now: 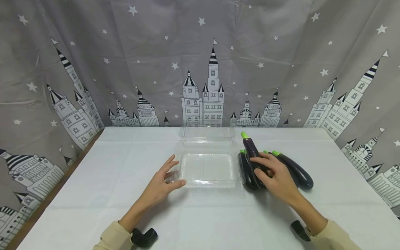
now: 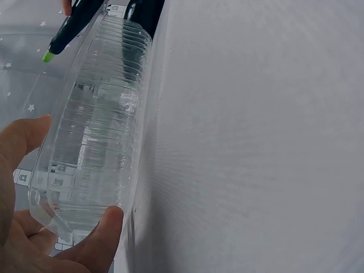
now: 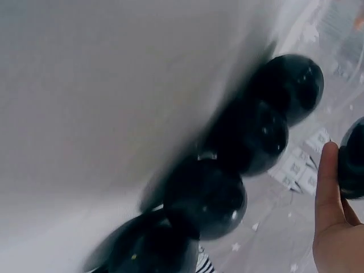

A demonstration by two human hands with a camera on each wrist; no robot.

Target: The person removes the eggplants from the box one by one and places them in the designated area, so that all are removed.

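The left hand (image 1: 162, 182) reaches forward from the near edge of the table (image 1: 109, 180), palm turned inward, and holds the front left corner of a clear plastic box (image 1: 207, 166): the thumb lies along the near rim and the fingers spread up the left side. The left wrist view shows the thumb and a finger pinching the ribbed wall of the box (image 2: 94, 148) between them.

The right hand (image 1: 275, 175) comes in from the right, fingers curled over a dark eggplant (image 1: 253, 156) with a green stem, grasping it. That eggplant is tilted up, its stem end lifted above the others. It sits just right of the box, on a cluster of eggplants (image 1: 295, 170) lying side by side on the table. In the right wrist view their rounded dark ends (image 3: 250, 136) line up in a row, with a fingertip (image 3: 329, 182) just beside them.

The box stands open in the middle of the table, its lid (image 1: 207, 132) folded back toward the curtain (image 1: 200, 59). Nothing lies inside it.
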